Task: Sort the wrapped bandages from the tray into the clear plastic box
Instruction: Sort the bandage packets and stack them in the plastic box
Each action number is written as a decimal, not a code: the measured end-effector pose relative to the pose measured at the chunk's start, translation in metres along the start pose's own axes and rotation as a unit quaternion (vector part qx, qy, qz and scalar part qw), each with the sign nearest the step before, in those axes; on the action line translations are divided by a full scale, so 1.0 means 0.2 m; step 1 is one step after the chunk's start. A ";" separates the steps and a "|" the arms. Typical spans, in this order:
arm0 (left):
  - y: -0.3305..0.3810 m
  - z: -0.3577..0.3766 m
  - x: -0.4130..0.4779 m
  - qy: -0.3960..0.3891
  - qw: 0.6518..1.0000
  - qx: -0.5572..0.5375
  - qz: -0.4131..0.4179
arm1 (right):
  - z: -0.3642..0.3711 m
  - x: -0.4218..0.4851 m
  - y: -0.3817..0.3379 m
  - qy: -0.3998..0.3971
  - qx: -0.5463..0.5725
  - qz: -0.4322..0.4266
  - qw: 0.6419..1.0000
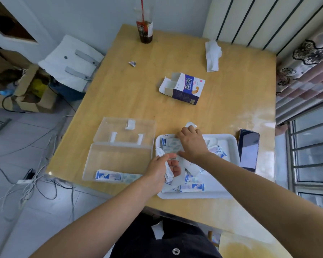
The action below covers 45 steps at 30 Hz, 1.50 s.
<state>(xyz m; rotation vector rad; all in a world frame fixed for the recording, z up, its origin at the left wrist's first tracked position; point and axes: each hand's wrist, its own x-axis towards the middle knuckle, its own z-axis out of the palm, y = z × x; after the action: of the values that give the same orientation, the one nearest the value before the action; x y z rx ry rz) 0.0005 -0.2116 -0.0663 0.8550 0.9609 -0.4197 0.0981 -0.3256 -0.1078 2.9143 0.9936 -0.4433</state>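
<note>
A white tray (229,144) lies on the wooden table and holds several wrapped bandages (191,187), white with blue print. Left of it stands the clear plastic box (117,157) with its lid folded back; two wrapped bandages (108,176) lie at its near edge. My left hand (162,169) hovers over the tray's left side, its fingers curled round a few wrapped bandages. My right hand (191,144) reaches down onto the bandages at the tray's far left corner; its fingertips are hidden, so I cannot tell whether it grips one.
A black phone (248,149) lies right of the tray. An opened bandage carton (185,88) sits mid-table, a crumpled tissue (213,54) and a drink cup with a straw (145,28) farther back. A small scrap (132,63) lies left of centre.
</note>
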 end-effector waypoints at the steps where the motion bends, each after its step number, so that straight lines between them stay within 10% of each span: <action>1: 0.00 0.00 0.00 -0.001 1.000 0.003 -0.004 | 0.00 0.01 0.00 0.010 0.002 0.000 1.000; 12: 0.01 -0.01 0.03 0.019 0.999 0.022 -0.031 | 0.01 0.00 0.07 0.094 0.222 0.053 0.969; 17: 0.00 0.03 0.05 0.035 0.997 0.065 0.002 | -0.15 -0.12 0.06 0.099 0.487 0.121 0.859; 23: -0.02 0.11 0.05 0.010 0.991 0.064 0.114 | -0.11 -0.32 -0.03 0.032 0.583 0.129 0.801; 34: -0.08 0.04 0.03 -0.027 0.987 0.098 0.121 | -0.14 -0.45 0.04 -0.001 0.793 0.241 0.559; 45: -0.11 0.05 -0.08 -0.098 0.991 0.038 0.088 | -0.12 -0.51 -0.08 -0.039 0.788 0.235 0.567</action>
<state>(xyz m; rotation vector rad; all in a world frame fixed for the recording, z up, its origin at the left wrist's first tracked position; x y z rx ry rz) -0.0171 -0.2334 -0.0607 0.9409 0.6850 -0.3818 0.0177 -0.3703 -0.0555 3.9053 -0.9661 -2.3272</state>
